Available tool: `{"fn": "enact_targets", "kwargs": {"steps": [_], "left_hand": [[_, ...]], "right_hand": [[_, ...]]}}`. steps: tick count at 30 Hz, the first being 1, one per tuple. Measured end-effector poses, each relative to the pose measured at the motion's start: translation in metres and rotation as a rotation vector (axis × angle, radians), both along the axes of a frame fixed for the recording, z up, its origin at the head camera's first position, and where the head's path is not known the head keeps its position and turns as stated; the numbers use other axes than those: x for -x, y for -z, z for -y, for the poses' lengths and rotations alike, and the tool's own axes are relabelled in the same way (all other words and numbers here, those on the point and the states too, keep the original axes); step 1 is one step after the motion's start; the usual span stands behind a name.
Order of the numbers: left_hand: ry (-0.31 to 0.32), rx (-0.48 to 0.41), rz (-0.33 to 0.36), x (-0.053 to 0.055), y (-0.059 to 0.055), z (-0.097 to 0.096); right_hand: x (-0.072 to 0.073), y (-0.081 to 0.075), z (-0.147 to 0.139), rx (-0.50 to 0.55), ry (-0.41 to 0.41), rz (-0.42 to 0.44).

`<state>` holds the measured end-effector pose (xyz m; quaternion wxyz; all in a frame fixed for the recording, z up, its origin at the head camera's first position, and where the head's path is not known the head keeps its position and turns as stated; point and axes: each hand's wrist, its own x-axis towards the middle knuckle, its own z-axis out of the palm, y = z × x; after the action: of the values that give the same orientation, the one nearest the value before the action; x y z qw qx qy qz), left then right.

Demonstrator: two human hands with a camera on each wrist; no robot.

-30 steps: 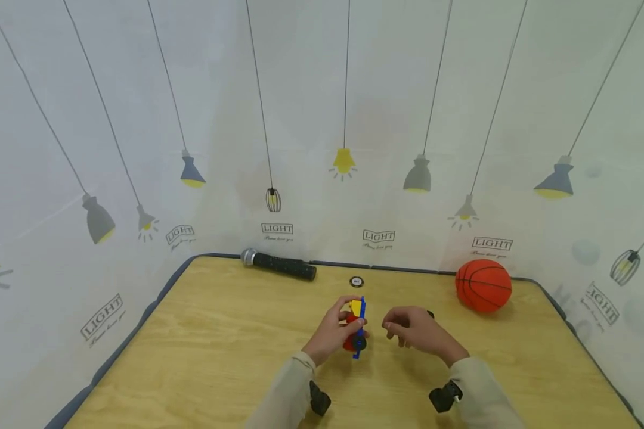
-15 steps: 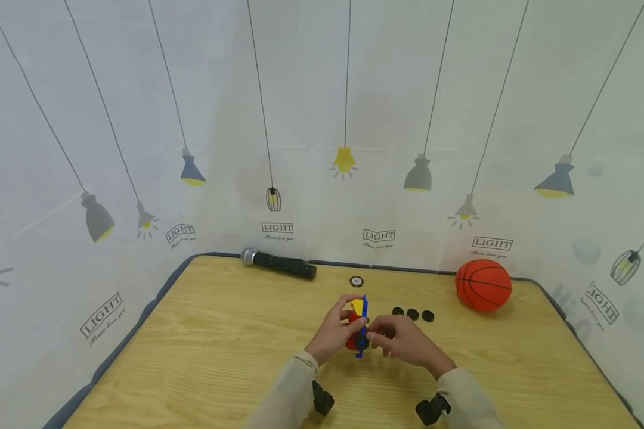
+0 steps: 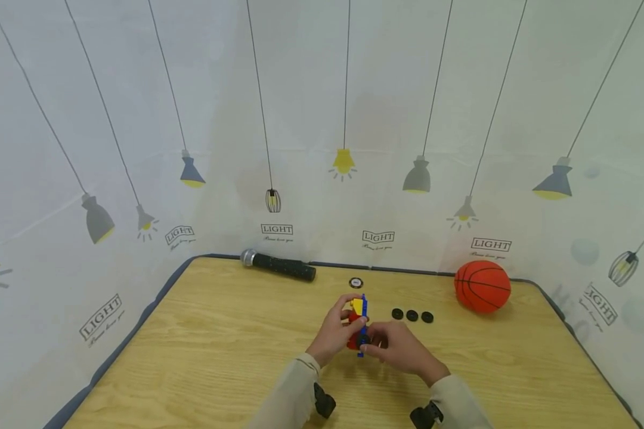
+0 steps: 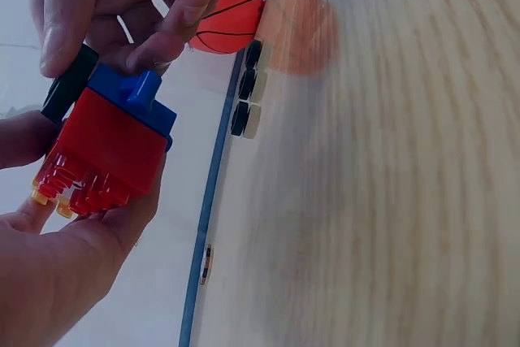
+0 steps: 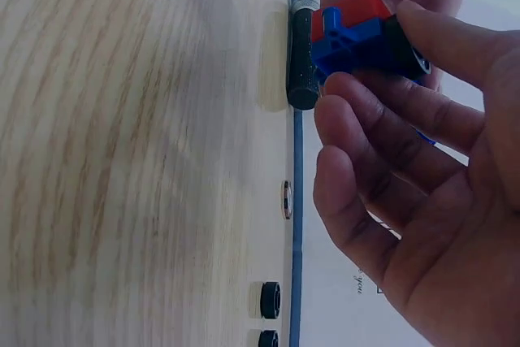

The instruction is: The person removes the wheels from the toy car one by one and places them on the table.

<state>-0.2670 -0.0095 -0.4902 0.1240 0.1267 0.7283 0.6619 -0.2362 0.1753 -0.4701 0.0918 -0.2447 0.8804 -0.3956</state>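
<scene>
Near the middle of the table my left hand (image 3: 330, 335) grips a small toy vehicle (image 3: 357, 307) of building blocks. Its body is red with a blue base and a yellow part at the far end, tipped so the blue underside faces right. A black wheel (image 4: 71, 84) sits at the side of the blue base in the left wrist view. My right hand (image 3: 405, 348) reaches in from the right and pinches this wheel between thumb and fingers. The right wrist view shows the wheel (image 5: 400, 48) against the blue part; fingers hide some of the vehicle.
Three loose black wheels (image 3: 412, 316) lie in a row beyond my right hand. A round black-and-white chip (image 3: 356, 283) lies behind the vehicle. A microphone (image 3: 279, 266) rests along the back edge, left of centre. A red basketball (image 3: 483, 286) stands at back right.
My right hand has moved left and slightly toward me, from apart from the vehicle to its wheel. The loose wheels it covered now show. My left hand keeps its hold.
</scene>
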Motion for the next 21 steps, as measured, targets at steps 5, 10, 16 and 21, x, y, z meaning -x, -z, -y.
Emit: {"fn": "enact_targets", "kwargs": {"steps": [5, 10, 16, 21], "left_hand": [[0.000, -0.013, -0.009, 0.000, 0.003, 0.001], [0.003, -0.006, -0.020, -0.002, 0.003, 0.001], [-0.029, -0.015, -0.065, -0.007, 0.001, -0.002], [-0.059, -0.018, -0.084, -0.009, 0.005, -0.005]], "right_hand": [[-0.004, -0.003, 0.006, 0.006, 0.007, 0.001], [-0.006, 0.001, 0.010, 0.004, 0.032, -0.007], [-0.005, 0.009, 0.013, 0.039, 0.050, -0.031], [-0.006, 0.013, 0.015, 0.044, 0.035, -0.087]]}}
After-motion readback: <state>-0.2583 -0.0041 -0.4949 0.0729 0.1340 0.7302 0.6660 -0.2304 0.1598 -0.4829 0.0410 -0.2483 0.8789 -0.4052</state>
